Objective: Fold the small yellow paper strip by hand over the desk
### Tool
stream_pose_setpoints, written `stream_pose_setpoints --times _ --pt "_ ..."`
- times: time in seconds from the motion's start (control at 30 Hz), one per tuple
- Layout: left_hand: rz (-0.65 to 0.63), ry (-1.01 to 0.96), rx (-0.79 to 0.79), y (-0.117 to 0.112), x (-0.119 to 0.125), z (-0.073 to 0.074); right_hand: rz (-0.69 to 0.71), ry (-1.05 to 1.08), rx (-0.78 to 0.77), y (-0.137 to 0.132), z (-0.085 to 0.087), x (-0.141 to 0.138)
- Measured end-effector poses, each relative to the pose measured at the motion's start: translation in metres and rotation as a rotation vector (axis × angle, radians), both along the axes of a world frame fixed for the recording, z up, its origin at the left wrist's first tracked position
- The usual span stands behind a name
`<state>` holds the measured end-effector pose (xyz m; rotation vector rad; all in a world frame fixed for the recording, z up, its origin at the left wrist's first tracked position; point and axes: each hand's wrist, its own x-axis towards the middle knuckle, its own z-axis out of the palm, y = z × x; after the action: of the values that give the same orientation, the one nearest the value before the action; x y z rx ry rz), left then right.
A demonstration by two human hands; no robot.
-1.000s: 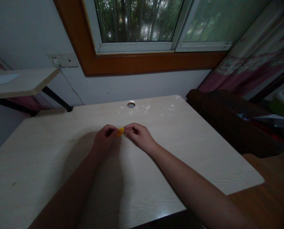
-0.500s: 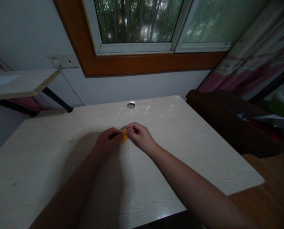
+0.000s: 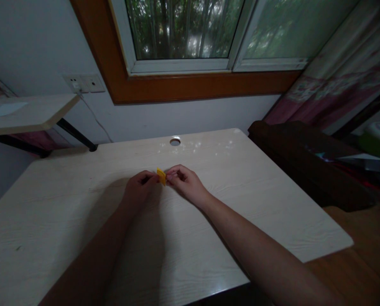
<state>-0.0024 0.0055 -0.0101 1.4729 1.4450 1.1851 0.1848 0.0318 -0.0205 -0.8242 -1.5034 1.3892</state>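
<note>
A small folded piece of yellow paper (image 3: pixel 161 176) is held upright between my two hands, above the pale wood-grain table (image 3: pixel 209 238). My left hand (image 3: pixel 140 185) pinches its left side between thumb and fingers. On the other side, my right hand (image 3: pixel 186 180) has its thumb and fingertips closed on the right edge. The exact folds are too small to make out, and the fingertips cover part of the paper.
A round cable hole (image 3: pixel 175 142) is near the table's back edge. At the left a raised shelf (image 3: pixel 46 114) stands on black legs, below a wall socket (image 3: pixel 83 83) with a plugged-in cord. Dark wooden furniture (image 3: pixel 292 157) borders the table's right side.
The yellow paper has turned, now tilting the other way and showing a broader face. It has shifted slightly left with my left hand. My right hand has hardly moved.
</note>
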Motion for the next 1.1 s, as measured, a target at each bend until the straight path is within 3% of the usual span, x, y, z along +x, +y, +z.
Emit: stream_pose_setpoints --times 0.3,0.67,1.1 --pt "0.025 0.069 -0.001 -0.001 -0.001 -0.001 -0.007 -0.062 0.047 0.000 -0.006 -0.002" --pt "-0.063 0.159 0.035 0.003 -0.002 -0.011 -0.036 -0.126 0.098 0.000 -0.004 0.000" --pt "-0.077 0.097 0.042 0.000 0.000 -0.002 -0.064 -0.135 0.160 0.001 0.000 0.002"
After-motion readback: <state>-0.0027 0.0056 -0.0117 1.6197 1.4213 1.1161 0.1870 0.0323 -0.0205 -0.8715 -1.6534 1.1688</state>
